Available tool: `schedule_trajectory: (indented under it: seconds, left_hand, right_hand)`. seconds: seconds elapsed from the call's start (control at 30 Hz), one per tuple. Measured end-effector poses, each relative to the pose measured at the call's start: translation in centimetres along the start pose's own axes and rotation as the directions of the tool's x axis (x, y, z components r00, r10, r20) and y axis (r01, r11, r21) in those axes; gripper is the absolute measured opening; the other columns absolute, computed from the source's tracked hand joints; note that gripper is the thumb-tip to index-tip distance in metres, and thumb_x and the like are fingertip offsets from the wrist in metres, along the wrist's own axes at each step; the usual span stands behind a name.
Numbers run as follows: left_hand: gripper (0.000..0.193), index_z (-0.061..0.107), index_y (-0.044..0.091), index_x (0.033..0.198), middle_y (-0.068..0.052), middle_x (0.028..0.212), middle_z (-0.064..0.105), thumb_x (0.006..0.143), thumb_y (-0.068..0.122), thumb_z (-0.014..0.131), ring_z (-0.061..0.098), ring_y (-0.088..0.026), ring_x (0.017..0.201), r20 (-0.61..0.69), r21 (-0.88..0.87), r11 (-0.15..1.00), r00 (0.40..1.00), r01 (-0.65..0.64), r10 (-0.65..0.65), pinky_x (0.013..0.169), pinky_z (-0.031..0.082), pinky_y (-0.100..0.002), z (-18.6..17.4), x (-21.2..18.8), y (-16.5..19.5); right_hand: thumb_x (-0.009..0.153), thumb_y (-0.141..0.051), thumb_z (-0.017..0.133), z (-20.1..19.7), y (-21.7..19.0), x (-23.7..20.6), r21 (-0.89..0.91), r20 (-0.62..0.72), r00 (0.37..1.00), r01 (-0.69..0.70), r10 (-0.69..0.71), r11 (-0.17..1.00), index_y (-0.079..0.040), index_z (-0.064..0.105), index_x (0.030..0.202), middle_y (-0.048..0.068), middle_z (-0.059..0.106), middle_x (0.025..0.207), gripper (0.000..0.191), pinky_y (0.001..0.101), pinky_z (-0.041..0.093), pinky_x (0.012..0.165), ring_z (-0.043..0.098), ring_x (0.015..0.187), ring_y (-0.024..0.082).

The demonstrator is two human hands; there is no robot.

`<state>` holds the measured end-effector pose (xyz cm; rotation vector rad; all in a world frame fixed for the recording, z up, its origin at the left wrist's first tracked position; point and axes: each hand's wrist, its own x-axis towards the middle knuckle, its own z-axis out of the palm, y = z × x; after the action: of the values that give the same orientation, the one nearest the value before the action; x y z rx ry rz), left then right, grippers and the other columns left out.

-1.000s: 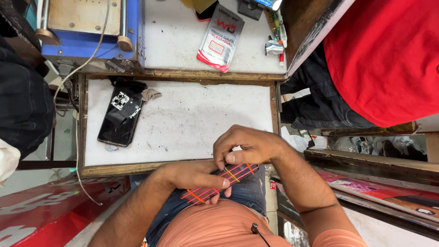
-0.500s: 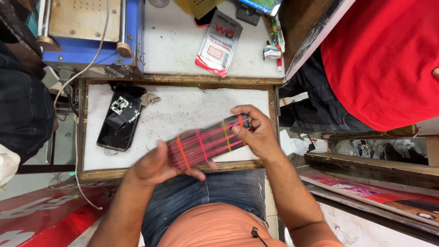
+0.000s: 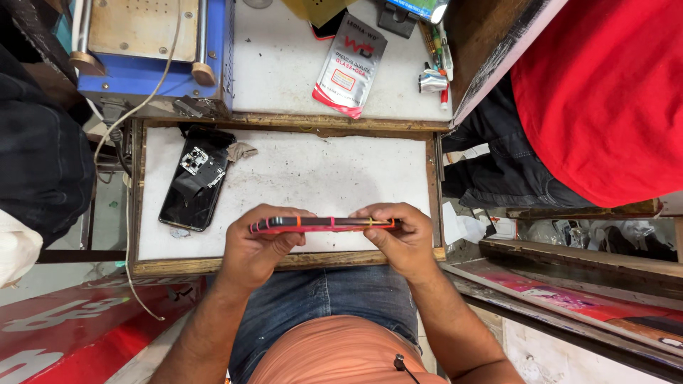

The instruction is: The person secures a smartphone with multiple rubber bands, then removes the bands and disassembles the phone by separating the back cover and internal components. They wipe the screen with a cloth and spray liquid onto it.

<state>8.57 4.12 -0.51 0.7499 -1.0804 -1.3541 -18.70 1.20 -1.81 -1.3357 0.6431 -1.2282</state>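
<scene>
A flat phone (image 3: 321, 225) bound with orange rubber bands sits edge-on to the camera, its long axis running left to right over the near edge of the white work tray (image 3: 320, 171). The left hand (image 3: 260, 245) pinches its left end, the right hand (image 3: 402, 238) its right end, fingers curled closed on it. A dismantled black phone (image 3: 197, 178) lies in the tray's left part, apparently with its back removed. Beyond the far edge lies a red-and-silver pouch (image 3: 350, 67).

A thin red phone (image 3: 324, 225) — apparently wrapped with orange bands — lies edge-on and level, gripped at both ends.
</scene>
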Motion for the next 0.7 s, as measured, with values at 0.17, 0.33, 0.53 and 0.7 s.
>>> schedule_trajectory:
  seconds: [0.17,0.33,0.53,0.7]
  left_hand:
    - [0.019,0.067,0.001,0.113,-0.015,0.115,0.075,0.097,0.007,0.075,0.073,-0.017,0.102,0.036,0.106,0.980,0.986,-0.165,0.162,0.088,0.061,-0.029,1.3,0.6,2.2]
    - [0.022,0.072,-0.001,0.112,-0.011,0.099,0.076,0.091,0.004,0.079,0.069,-0.009,0.080,-0.064,0.505,0.843,0.966,-0.186,0.251,0.067,0.055,-0.023,3.5,0.9,4.6]
    - [0.021,0.075,0.000,0.110,-0.006,0.084,0.075,0.090,0.007,0.078,0.060,-0.005,0.057,-0.103,0.639,0.762,0.969,-0.109,0.226,0.047,0.044,-0.021,4.7,1.4,6.0]
    - [0.025,0.074,0.000,0.112,-0.007,0.080,0.072,0.094,0.017,0.077,0.065,-0.007,0.061,-0.094,0.674,0.732,0.970,-0.102,0.222,0.052,0.049,-0.023,4.0,1.5,5.6]
  right_hand:
    - [0.094,0.006,0.072,0.1,0.5,0.4,0.068,-0.010,0.998,-0.055,0.055,0.996,-0.007,0.060,0.113,0.015,0.072,0.116,0.026,0.0404,0.062,0.100,0.073,0.115,0.026]
    - [0.094,0.008,0.070,1.6,3.2,1.3,0.006,-0.018,0.952,-0.305,0.305,0.952,-0.001,0.062,0.121,0.014,0.073,0.110,0.029,0.0344,0.058,0.092,0.070,0.102,0.018]
    - [0.101,-0.003,0.066,2.9,4.2,0.9,0.054,0.143,0.925,-0.363,0.352,0.930,0.002,0.060,0.129,0.009,0.071,0.118,0.029,0.0338,0.056,0.099,0.067,0.110,0.015]
    - [0.100,-0.011,0.067,2.8,3.8,0.6,0.079,0.218,0.872,-0.463,0.438,0.883,0.001,0.057,0.137,0.010,0.071,0.114,0.041,0.0340,0.060,0.094,0.069,0.105,0.016]
